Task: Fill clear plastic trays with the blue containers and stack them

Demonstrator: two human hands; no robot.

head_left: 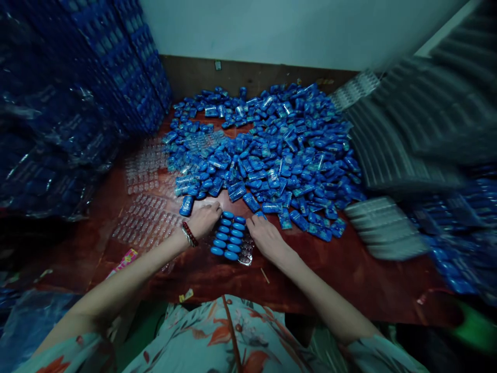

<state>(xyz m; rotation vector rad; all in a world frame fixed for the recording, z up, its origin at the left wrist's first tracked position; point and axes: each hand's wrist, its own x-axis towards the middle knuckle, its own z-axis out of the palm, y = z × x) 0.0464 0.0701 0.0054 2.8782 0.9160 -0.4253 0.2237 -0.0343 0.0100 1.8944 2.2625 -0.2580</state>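
Note:
A clear blister tray (246, 254) lies on the table before me, with two columns of smooth blue oval pieces (232, 247) in it. My left hand (207, 217), with a beaded bracelet at its wrist, is at the tray's upper left corner, fingers closed together beside the top piece. At the upper right corner, my right hand (264, 234) has its fingers bent and closed, tips against the end of a blue piece. What either hand pinches is hidden. Just beyond the hands lies a big heap of small blue wrapped packets (287, 155).
Empty clear blister trays (142, 220) lie to the left on the red-brown table (306, 274). Tall stacks of filled blue trays (112, 57) stand at far left. Stacked clear trays (404, 129) rise at right. A pink wrapper strip (123, 261) lies near the front left.

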